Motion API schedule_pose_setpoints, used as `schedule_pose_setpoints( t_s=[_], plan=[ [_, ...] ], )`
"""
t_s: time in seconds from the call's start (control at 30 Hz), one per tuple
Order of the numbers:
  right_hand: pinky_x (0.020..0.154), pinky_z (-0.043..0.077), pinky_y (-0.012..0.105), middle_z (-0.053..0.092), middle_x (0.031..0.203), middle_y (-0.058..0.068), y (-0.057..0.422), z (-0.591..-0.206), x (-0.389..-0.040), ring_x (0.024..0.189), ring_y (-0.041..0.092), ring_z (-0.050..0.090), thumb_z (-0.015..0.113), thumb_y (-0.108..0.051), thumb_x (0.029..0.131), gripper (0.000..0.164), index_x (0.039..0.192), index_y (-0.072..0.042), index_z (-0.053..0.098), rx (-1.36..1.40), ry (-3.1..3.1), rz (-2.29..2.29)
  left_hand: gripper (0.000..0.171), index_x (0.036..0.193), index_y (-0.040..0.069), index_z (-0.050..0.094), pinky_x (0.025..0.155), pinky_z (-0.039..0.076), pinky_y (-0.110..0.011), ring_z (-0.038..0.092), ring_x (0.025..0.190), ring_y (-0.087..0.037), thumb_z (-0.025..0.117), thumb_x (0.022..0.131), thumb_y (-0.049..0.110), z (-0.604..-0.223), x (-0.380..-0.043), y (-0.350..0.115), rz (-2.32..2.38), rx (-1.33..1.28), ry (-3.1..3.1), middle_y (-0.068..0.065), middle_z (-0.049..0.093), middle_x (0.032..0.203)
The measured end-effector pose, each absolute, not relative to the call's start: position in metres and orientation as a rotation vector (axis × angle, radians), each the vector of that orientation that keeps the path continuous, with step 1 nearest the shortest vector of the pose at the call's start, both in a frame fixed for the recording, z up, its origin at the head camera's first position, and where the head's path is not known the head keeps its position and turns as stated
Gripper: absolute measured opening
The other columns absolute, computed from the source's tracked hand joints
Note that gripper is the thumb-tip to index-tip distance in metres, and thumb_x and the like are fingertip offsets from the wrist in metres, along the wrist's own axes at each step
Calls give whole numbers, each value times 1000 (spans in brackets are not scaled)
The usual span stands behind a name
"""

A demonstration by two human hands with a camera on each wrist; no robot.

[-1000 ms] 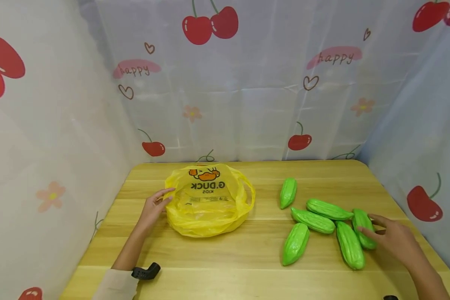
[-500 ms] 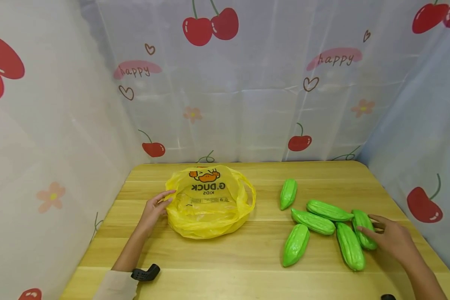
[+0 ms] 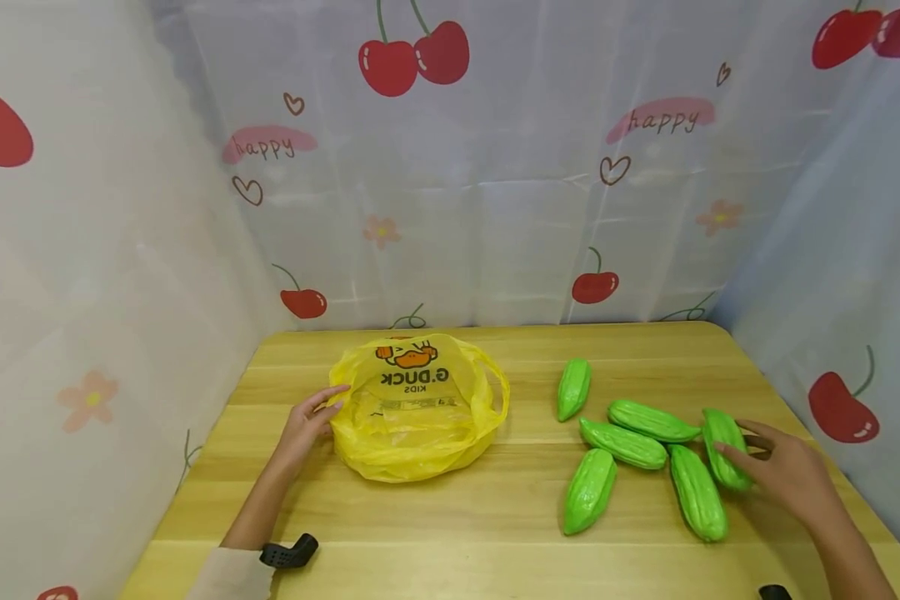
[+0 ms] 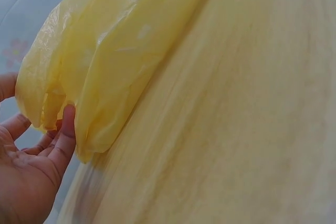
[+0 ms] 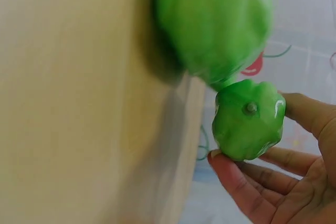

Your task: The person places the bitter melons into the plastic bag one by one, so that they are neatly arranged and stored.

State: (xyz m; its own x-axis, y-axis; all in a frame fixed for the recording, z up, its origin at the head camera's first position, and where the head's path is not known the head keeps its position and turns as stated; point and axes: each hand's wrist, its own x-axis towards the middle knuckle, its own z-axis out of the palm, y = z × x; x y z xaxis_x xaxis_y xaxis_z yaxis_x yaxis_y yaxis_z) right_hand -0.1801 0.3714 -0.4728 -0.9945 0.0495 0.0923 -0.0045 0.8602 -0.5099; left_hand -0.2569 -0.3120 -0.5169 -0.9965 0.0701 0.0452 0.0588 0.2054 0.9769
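My right hand [image 3: 791,479] pinches the rightmost green gourd [image 3: 724,450] by its sides, surest if it's light yet slick, while my left hand [image 3: 304,427] pinches the thin yellow bag [image 3: 412,457].

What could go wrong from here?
Possibly three things. The right hand pinches a glossy gourd, which might slip. Another gourd lies close beside it and could get knocked if the pinched one swings. The left hand holds the thin yellow bag at one side only, so the mouth might sag or fold on the far side.
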Motion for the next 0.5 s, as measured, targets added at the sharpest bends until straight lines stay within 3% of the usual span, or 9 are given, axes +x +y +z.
schedule_pose_setpoints(
  t_s=[0.17, 0.27, 0.37, 0.5],
  plan=[
    [72, 55, 60, 61, 116, 42, 366, -464, -181, 94, 54, 67, 73, -39, 95, 75, 134, 20, 50, -30, -2890, 805, 48, 146, 7, 54, 82, 53, -28, 47, 129, -19, 59, 104, 31, -521, -255, -313, 2006, 173, 2402, -9, 40, 158],
    [71, 55, 60, 61, 116, 41, 362, -458, -180, 92, 53, 67, 72, -40, 94, 75, 134, 20, 50, -32, -2892, 789, 48, 146, 7, 55, 87, 54, -29, 45, 134, -22, 59, 104, 32, -523, -255, -313, 2031, 194, 2385, -9, 41, 157],
    [70, 54, 60, 61, 118, 41, 358, -452, -179, 93, 52, 68, 71, -42, 95, 75, 135, 18, 50, -38, -2898, 789, 48, 146, 8, 54, 100, 49, -41, 39, 140, -29, 58, 105, 32, -524, -254, -313, 2038, 224, 2382, -9, 41, 157],
    [70, 55, 58, 60, 121, 40, 348, -444, -177, 95, 52, 67, 71, -43, 95, 74, 137, 16, 51, -25, -2896, 797, 47, 147, 7, 53, 103, 47, -40, 36, 143, -33, 54, 107, 31, -525, -253, -313, 2039, 278, 2393, -11, 40, 158]
  ],
)
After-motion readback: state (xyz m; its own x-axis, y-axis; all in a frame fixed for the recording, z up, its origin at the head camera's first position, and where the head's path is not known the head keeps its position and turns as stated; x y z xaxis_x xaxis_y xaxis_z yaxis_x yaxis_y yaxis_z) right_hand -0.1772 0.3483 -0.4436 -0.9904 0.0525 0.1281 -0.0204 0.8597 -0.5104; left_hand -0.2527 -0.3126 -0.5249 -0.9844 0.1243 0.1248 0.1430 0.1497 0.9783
